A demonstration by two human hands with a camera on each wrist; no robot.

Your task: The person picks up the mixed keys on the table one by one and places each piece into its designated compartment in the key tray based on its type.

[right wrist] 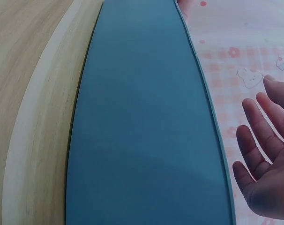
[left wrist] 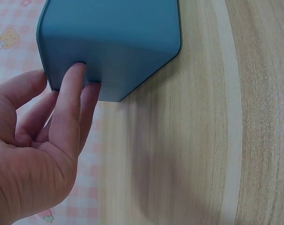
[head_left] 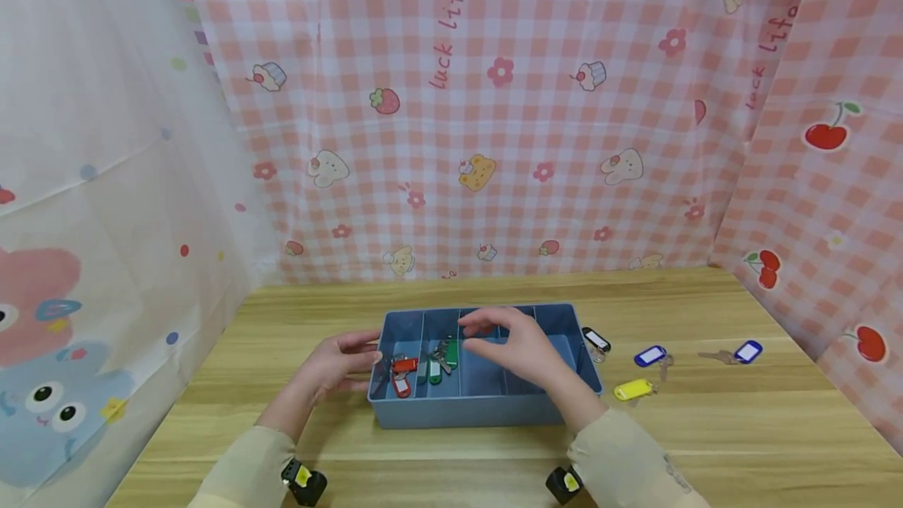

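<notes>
A grey-blue divided box point(head_left: 473, 412) stands on the table. Its leftmost compartment holds keys with red tags point(head_left: 404, 367); beside it lie keys with green tags point(head_left: 436, 367). My left hand point(head_left: 342, 363) touches the box's left end, thumb at the rim and extended fingers on the outer wall; in the left wrist view the fingertips point(left wrist: 76, 70) press that wall. Over the middle compartments hovers my right hand point(head_left: 518, 343), fingers loosely bent and apart, nothing between them. It hides part of the box's right half. The right wrist view shows the box's long side wall point(right wrist: 142, 112).
Right of the box lie a black-tagged key point(head_left: 596, 340), a blue-tagged key point(head_left: 650, 356), a yellow-tagged key point(head_left: 633, 390) and another blue-tagged key point(head_left: 748, 351) farther right. Patterned cloth point(head_left: 494, 124) hangs behind and at both sides of the wooden table point(head_left: 282, 320).
</notes>
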